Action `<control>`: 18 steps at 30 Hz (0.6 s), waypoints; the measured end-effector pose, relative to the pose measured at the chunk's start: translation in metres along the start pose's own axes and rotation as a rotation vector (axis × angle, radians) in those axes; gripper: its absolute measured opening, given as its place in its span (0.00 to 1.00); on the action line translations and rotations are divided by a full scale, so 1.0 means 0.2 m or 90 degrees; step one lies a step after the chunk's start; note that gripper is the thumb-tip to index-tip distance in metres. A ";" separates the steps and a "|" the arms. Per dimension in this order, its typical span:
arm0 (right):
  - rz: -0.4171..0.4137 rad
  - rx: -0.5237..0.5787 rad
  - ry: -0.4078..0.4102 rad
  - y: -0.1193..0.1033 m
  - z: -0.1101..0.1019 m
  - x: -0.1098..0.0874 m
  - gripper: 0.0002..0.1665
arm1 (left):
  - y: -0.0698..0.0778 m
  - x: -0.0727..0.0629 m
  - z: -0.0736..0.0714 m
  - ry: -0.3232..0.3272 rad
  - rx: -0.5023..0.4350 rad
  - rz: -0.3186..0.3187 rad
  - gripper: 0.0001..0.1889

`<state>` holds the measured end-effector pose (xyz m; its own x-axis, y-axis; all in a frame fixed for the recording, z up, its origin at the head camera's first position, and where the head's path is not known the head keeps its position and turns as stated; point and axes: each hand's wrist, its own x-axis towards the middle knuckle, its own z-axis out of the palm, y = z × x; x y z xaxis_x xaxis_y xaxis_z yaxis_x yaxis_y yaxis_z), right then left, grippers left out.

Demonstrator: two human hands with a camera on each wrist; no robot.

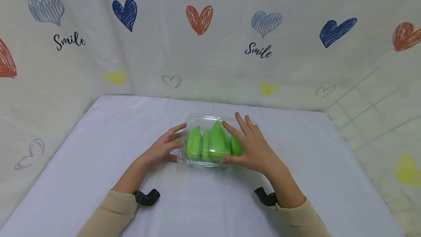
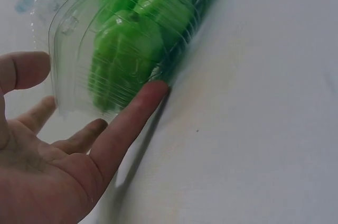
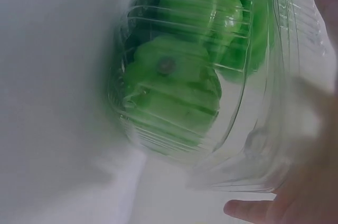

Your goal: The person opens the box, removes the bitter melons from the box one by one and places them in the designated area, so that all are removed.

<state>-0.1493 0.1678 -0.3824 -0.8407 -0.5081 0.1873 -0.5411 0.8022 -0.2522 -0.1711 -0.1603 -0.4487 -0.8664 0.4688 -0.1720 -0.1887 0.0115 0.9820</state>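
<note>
Mid-bench (image 1: 98, 178), toward the far edge: a clear clamshell box (image 1: 210, 140) packed with green peppers (image 1: 212, 143). Flanked by left hand (image 1: 162, 149) at the box's left end, fingers straight and apart, one fingertip (image 2: 153, 91) touching the lower rim, likely to steady it. Laid over the right end and lid: right hand (image 1: 253, 145), grip flat and spread, pressing rather than clamped. Seen only from the right wrist: pepper stem ends (image 3: 166, 65) behind ribbed plastic; thumb (image 3: 248, 209) beneath the rim.
</note>
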 end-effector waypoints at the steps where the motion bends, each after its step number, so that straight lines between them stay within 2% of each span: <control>1: 0.000 0.004 -0.001 0.00 0.00 0.00 0.63 | 0.00 0.00 0.00 -0.002 -0.008 0.001 0.33; 10: -0.017 0.010 0.007 -0.02 0.02 0.00 0.63 | -0.04 0.02 -0.05 -0.035 -0.052 0.023 0.38; 18: -0.020 -0.011 -0.006 -0.04 0.01 -0.01 0.64 | -0.06 0.00 -0.04 -0.054 -0.068 0.033 0.39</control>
<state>-0.1427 0.1625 -0.3827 -0.8234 -0.5359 0.1866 -0.5669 0.7910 -0.2301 -0.1737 -0.1675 -0.4606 -0.8346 0.5400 -0.1090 -0.1962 -0.1065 0.9748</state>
